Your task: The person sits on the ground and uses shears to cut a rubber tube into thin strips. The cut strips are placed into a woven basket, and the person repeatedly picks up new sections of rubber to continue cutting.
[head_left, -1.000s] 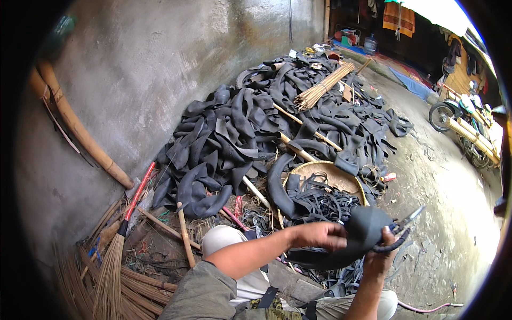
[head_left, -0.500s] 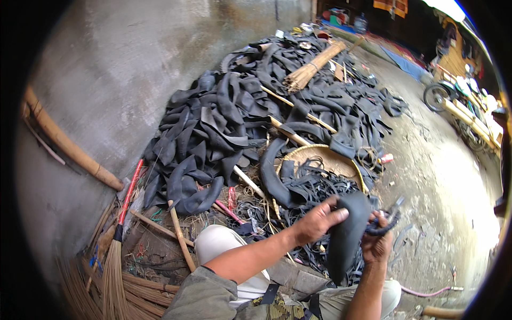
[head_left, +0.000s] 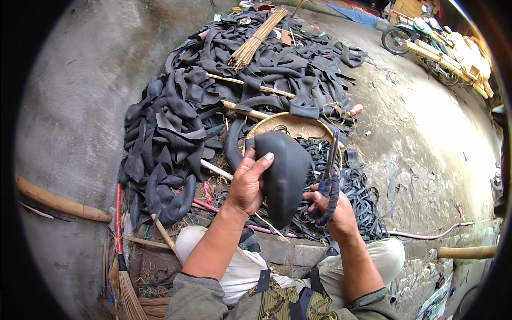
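A broad, curved piece of black rubber (head_left: 286, 173), looking like cut inner tube, is held up in front of me. My left hand (head_left: 248, 180) grips its left edge, thumb on the near face and the other fingers behind. In my right hand (head_left: 336, 212) is a pair of scissors (head_left: 334, 152) with dark wrapped handles, the blades pointing up and away, close together. A gap separates the scissors from the rubber. Below and beyond my hands lies a heap of thin black rubber strips (head_left: 354, 200), partly inside a round woven tray (head_left: 305, 127).
A large pile of black rubber pieces (head_left: 176, 128) fills the floor along the concrete wall (head_left: 69, 106). On it lies a bundle of thin sticks (head_left: 260, 38). At the left are a stick broom (head_left: 130, 296) and a bamboo pole (head_left: 66, 205); a motorcycle (head_left: 426, 50) stands far right.
The view has shifted, bringing both hands toward its middle. The rubber has turned to show a broader face, and the scissors now point more upward. Both hands keep their holds.
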Tool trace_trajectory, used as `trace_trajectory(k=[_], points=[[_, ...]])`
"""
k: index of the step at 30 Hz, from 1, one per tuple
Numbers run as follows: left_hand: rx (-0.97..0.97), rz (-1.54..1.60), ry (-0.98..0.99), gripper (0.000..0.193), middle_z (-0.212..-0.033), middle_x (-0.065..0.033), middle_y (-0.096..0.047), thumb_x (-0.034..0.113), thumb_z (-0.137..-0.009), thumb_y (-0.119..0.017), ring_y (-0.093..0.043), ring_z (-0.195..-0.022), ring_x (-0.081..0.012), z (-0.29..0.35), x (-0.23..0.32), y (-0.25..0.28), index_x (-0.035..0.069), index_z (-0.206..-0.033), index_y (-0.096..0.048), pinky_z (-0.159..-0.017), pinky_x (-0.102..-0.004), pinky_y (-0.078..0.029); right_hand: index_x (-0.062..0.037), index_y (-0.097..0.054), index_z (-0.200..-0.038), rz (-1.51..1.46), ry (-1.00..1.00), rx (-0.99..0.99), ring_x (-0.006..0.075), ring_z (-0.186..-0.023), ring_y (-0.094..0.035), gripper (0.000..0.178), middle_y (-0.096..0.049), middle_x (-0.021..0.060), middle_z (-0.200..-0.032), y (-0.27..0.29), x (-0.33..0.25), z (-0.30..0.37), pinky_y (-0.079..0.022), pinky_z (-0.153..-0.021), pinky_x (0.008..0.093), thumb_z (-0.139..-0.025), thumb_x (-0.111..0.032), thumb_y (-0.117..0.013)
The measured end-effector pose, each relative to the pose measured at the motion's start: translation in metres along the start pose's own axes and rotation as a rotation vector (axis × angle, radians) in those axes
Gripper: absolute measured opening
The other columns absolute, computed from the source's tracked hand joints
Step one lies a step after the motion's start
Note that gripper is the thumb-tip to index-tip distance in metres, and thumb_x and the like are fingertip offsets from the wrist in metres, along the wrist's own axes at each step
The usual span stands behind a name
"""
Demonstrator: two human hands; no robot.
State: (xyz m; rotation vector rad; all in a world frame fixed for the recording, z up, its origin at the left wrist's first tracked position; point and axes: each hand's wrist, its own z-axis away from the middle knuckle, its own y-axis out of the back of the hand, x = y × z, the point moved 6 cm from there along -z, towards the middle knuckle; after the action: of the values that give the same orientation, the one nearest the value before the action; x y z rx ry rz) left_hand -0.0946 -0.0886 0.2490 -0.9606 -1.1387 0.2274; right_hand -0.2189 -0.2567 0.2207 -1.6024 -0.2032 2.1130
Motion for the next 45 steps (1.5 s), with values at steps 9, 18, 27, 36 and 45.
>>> trace_trajectory(k=[9,18,27,36,45], points=[[0.048,-0.146,-0.001,0.04,-0.125,-0.0081,-0.066,0.016,-0.105,-0.061,-0.068,-0.111,-0.0182,0.002,-0.013,-0.007,0.007,-0.142,-0.049,-0.096,-0.0365,-0.058,-0.0013,-0.058,-0.119,0.113,0.041,0.017,0.0068,-0.08,-0.058,0.037,-0.063,-0.0003,-0.092,-0.003,-0.004,0.012,-0.048,-0.072,0.0228,-0.095,-0.02,-0.079],[0.324,-0.183,-0.273,0.03,-0.112,-0.0064,-0.07,0.023,-0.103,-0.065,-0.069,-0.098,-0.0168,0.003,0.044,0.021,0.004,-0.125,-0.062,-0.087,-0.0328,-0.057,-0.0027,-0.062,-0.111,0.27,-0.099,-0.339,0.0055,-0.078,-0.057,0.032,-0.061,-0.0026,-0.088,-0.025,0.023,0.038,-0.047,-0.069,0.0236,-0.091,-0.018,-0.082],[0.479,-0.148,-0.441,0.023,-0.108,-0.0075,-0.069,0.02,-0.103,-0.062,-0.068,-0.093,-0.0182,0.01,0.082,0.043,0.004,-0.119,-0.062,-0.082,-0.0338,-0.058,-0.002,-0.06,-0.118,0.384,-0.123,-0.643,0.0083,-0.083,-0.056,0.036,-0.062,-0.0005,-0.091,-0.05,0.031,0.058,-0.048,-0.076,0.0264,-0.092,-0.023,-0.074],[0.467,-0.18,-0.497,0.024,-0.11,-0.0072,-0.069,0.021,-0.104,-0.063,-0.067,-0.096,-0.0179,0.009,0.081,0.049,0.004,-0.12,-0.062,-0.086,-0.0348,-0.056,-0.0004,-0.06,-0.119,0.503,-0.038,-0.66,0.012,-0.087,-0.06,0.061,-0.066,0.0027,-0.093,-0.067,0.032,0.052,-0.05,-0.081,0.0291,-0.09,-0.052,-0.072],[0.407,-0.234,-0.513,0.024,-0.109,-0.0077,-0.068,0.02,-0.105,-0.062,-0.067,-0.092,-0.0157,0.008,0.066,0.038,0.002,-0.12,-0.059,-0.083,-0.0317,-0.057,-0.0004,-0.061,-0.115,0.465,-0.037,-0.607,0.01,-0.085,-0.056,0.037,-0.063,0.0008,-0.09,-0.076,0.026,0.048,-0.049,-0.08,0.0278,-0.09,-0.026,-0.07]])
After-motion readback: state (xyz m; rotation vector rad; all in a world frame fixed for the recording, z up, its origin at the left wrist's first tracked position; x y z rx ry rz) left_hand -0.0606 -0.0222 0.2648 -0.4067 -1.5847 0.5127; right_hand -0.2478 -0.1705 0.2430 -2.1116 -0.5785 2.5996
